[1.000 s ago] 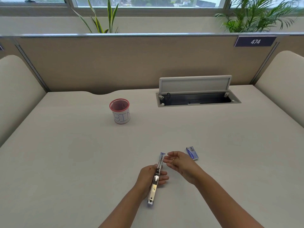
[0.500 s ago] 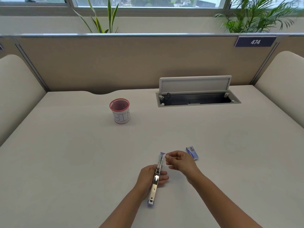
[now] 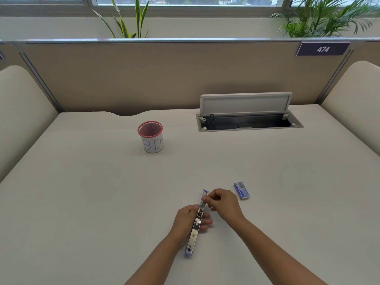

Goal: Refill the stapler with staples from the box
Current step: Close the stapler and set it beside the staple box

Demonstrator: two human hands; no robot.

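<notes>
The left hand (image 3: 188,220) grips the opened stapler (image 3: 197,222) flat on the bench (image 3: 82,202); the right hand (image 3: 223,203) pinches at its staple channel (strip too small to see). Misaligned, staples could jam or scatter. The staple box (image 3: 241,191) lies just right.

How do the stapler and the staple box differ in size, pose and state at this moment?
The stapler is long and mostly shiny metal; the staple box is short and blue. The stapler lies opened out flat, while whether the box is open cannot be told. The left hand holds the stapler and the right hand works at its far part; no hand touches the box. Both lie on the desk.
</notes>
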